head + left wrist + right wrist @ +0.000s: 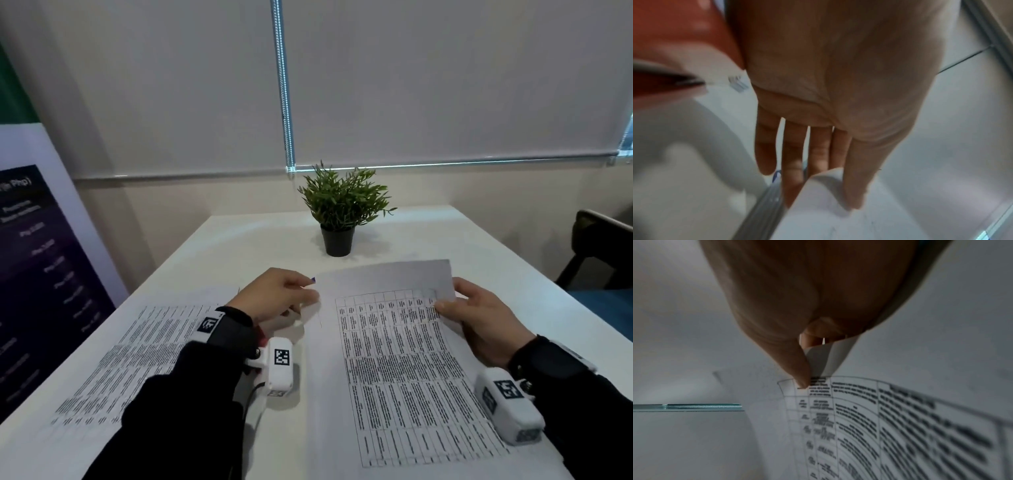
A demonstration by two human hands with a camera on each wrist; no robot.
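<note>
White table [445,233], head view: printed sheet [404,359] lies in front of the potted plant [342,209], far end lifted. Left wrist view: left hand [838,81] pinches its corner. Right wrist view: right hand [807,296] clamps its edge, thumb uppermost.

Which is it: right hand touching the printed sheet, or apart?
Touching: in the right wrist view the right hand pinches the printed sheet at its edge, thumb on top.

I see a thin, matt paper sheet [404,359]; a smooth, faintly glossy white bench [239,246]; a matt black plastic pot [338,241].
</note>
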